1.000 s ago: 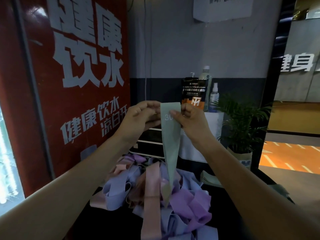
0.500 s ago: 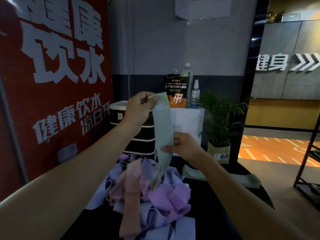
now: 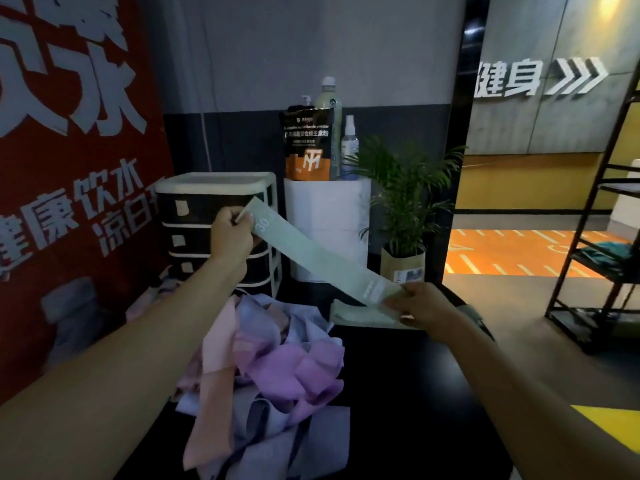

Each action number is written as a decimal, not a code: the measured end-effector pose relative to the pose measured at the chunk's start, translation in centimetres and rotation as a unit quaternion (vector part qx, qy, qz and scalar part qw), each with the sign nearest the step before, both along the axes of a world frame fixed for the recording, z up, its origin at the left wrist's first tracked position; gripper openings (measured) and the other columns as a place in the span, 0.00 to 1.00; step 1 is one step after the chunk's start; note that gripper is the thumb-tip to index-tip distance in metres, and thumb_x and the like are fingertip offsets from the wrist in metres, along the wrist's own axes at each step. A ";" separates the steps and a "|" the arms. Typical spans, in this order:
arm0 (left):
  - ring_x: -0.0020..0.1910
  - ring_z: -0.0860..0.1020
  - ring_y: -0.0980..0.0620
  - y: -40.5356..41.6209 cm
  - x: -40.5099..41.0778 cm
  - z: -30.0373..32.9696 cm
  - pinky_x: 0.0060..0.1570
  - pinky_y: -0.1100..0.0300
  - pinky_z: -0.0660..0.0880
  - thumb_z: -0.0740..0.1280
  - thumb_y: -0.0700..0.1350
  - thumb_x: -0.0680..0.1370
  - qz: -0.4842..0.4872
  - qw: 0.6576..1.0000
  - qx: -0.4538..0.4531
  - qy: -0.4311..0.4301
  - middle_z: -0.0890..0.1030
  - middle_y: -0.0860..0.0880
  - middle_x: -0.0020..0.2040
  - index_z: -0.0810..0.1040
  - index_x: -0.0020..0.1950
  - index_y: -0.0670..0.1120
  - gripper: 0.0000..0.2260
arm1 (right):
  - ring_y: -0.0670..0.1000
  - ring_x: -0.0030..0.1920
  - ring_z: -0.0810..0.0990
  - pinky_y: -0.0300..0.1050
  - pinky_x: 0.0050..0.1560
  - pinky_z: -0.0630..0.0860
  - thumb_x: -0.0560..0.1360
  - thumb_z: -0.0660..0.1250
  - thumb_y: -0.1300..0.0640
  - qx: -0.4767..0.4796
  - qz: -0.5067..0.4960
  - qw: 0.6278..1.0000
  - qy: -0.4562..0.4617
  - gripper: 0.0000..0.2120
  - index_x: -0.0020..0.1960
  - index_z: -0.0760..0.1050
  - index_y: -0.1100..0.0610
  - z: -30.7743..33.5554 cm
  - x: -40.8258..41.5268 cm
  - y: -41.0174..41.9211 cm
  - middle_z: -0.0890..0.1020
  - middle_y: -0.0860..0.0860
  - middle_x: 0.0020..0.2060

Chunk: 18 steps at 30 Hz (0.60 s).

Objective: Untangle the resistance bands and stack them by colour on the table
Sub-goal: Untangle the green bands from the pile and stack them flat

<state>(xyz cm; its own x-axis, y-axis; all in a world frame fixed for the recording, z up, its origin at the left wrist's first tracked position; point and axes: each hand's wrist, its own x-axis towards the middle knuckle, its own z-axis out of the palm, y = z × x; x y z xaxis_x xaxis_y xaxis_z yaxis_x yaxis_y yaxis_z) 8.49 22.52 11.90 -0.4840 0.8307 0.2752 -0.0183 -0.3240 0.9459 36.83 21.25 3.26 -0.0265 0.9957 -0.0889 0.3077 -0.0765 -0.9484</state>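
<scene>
Your left hand (image 3: 231, 233) pinches the upper end of the green band (image 3: 313, 256), thumb and fingers curled tight on it just beside the printed "30", up at about 10 o'clock from the middle of your view. Your right hand (image 3: 420, 304) grips the lower end at about 4 o'clock, fingers closed round the strip. The band runs flat and taut between the two hands, slanting down from 10 o'clock to 4 o'clock, held clear above the black table (image 3: 408, 393). Right under your right hand lies a stack of green bands (image 3: 356, 315) at the table's far edge. At 6 o'clock sits the tangled pile (image 3: 277, 368) of purple, lilac and pink bands, with one pink band (image 3: 216, 372) draped down its left side towards you. Behind it, at 11 o'clock, stands a drawer unit (image 3: 194, 199); at 12 o'clock a white pedestal (image 3: 327, 216) carries a pouch and bottles, and a potted plant (image 3: 405, 202) stands at 1 o'clock
</scene>
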 end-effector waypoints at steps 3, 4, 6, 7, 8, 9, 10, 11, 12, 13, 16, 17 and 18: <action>0.45 0.75 0.50 1.4 1.6 -2.6 0.44 0.56 0.77 0.58 0.36 0.80 0.011 0.999 -0.040 0.000 0.74 0.43 0.50 0.68 0.41 0.47 0.10 | 0.52 0.41 0.75 0.44 0.39 0.72 0.75 0.66 0.68 -0.040 -0.076 0.984 0.153 0.04 0.44 0.74 0.60 -0.8 2.2 0.6 0.76 0.55 0.41; 0.44 0.76 0.50 1.9 2.1 -3.5 0.43 0.57 0.77 0.57 0.36 0.80 0.011 0.998 -0.056 0.004 0.74 0.43 0.50 0.68 0.42 0.46 0.09 | 0.52 0.41 0.75 0.44 0.39 0.73 0.74 0.66 0.68 -0.041 -0.108 0.975 0.192 0.05 0.42 0.74 0.60 -1.1 2.8 0.7 0.76 0.55 0.41; 0.45 0.76 0.48 2.9 3.4 -5.1 0.41 0.59 0.77 0.58 0.35 0.79 -0.001 0.996 -0.090 0.004 0.74 0.42 0.51 0.69 0.45 0.43 0.05 | 0.52 0.38 0.74 0.42 0.38 0.74 0.73 0.67 0.69 -0.029 -0.170 0.962 0.210 0.04 0.43 0.74 0.63 -1.7 4.1 1.3 0.75 0.56 0.39; 0.47 0.76 0.47 3.2 4.1 -5.7 0.39 0.60 0.77 0.58 0.34 0.79 -0.010 0.994 -0.107 0.004 0.74 0.41 0.51 0.70 0.45 0.42 0.05 | 0.51 0.36 0.74 0.42 0.37 0.74 0.72 0.68 0.69 -0.017 -0.196 0.962 0.189 0.03 0.45 0.75 0.64 -1.9 4.8 1.7 0.75 0.56 0.36; 0.46 0.76 0.47 3.7 4.8 -6.4 0.38 0.60 0.78 0.59 0.34 0.78 -0.015 0.992 -0.121 0.017 0.74 0.42 0.51 0.70 0.42 0.43 0.07 | 0.52 0.34 0.73 0.42 0.35 0.74 0.71 0.69 0.69 -0.001 -0.222 0.962 0.159 0.05 0.47 0.76 0.66 -2.2 5.5 2.2 0.75 0.56 0.34; 0.46 0.75 0.47 4.1 5.6 -7.0 0.39 0.59 0.78 0.60 0.34 0.78 -0.019 0.990 -0.134 0.040 0.75 0.42 0.51 0.69 0.40 0.44 0.09 | 0.53 0.33 0.74 0.43 0.35 0.75 0.71 0.70 0.69 0.020 -0.245 0.962 0.116 0.07 0.48 0.77 0.67 -2.4 6.4 2.8 0.76 0.56 0.33; 0.45 0.75 0.47 4.6 6.4 -7.7 0.39 0.59 0.78 0.61 0.34 0.78 -0.024 0.987 -0.144 0.060 0.75 0.42 0.50 0.69 0.38 0.45 0.11 | 0.55 0.36 0.75 0.47 0.39 0.76 0.70 0.70 0.67 0.042 -0.267 0.961 0.067 0.08 0.49 0.78 0.67 -2.6 7.1 3.4 0.77 0.57 0.34; 0.43 0.75 0.48 4.9 7.2 -8.2 0.37 0.61 0.78 0.62 0.35 0.78 -0.030 0.985 -0.155 0.074 0.75 0.43 0.47 0.69 0.37 0.46 0.11 | 0.57 0.40 0.77 0.50 0.45 0.77 0.70 0.70 0.66 0.061 -0.284 0.957 0.018 0.09 0.50 0.78 0.66 -2.6 7.9 3.8 0.78 0.57 0.37; 0.40 0.75 0.49 5.4 7.9 -9.0 0.34 0.63 0.77 0.63 0.35 0.77 -0.032 0.982 -0.166 0.089 0.75 0.45 0.44 0.70 0.36 0.45 0.11 | 0.57 0.43 0.77 0.52 0.49 0.76 0.71 0.70 0.64 0.076 -0.297 0.952 -0.026 0.09 0.50 0.79 0.65 -2.7 8.5 4.1 0.79 0.57 0.40; 0.37 0.74 0.51 5.8 8.5 -9.7 0.34 0.62 0.77 0.64 0.35 0.77 -0.032 0.978 -0.178 0.106 0.75 0.45 0.43 0.71 0.37 0.45 0.10 | 0.58 0.46 0.78 0.53 0.50 0.75 0.71 0.70 0.64 0.089 -0.304 0.947 -0.062 0.08 0.50 0.78 0.64 -2.9 9.1 4.4 0.79 0.57 0.41; 0.44 0.79 0.42 7.1 9.6 -11.9 0.50 0.50 0.79 0.67 0.38 0.75 -0.028 0.959 -0.214 0.184 0.80 0.41 0.49 0.77 0.44 0.43 0.01 | 0.62 0.49 0.78 0.54 0.50 0.75 0.71 0.70 0.64 0.119 -0.310 0.935 -0.125 0.07 0.48 0.78 0.65 -3.9 10.6 5.4 0.80 0.60 0.43; 0.49 0.79 0.41 7.2 9.9 -12.4 0.53 0.51 0.77 0.68 0.39 0.74 -0.026 0.952 -0.219 0.214 0.80 0.40 0.51 0.78 0.47 0.43 0.03 | 0.62 0.49 0.78 0.54 0.50 0.75 0.71 0.70 0.64 0.120 -0.310 0.933 -0.139 0.07 0.48 0.78 0.65 -4.3 10.9 5.6 0.81 0.61 0.45; 0.51 0.78 0.41 7.4 10.1 -12.9 0.53 0.55 0.75 0.68 0.40 0.74 -0.024 0.942 -0.226 0.246 0.81 0.41 0.52 0.79 0.49 0.41 0.05 | 0.62 0.50 0.78 0.53 0.50 0.75 0.71 0.69 0.64 0.120 -0.307 0.931 -0.153 0.07 0.49 0.78 0.65 -4.8 11.2 5.8 0.81 0.61 0.46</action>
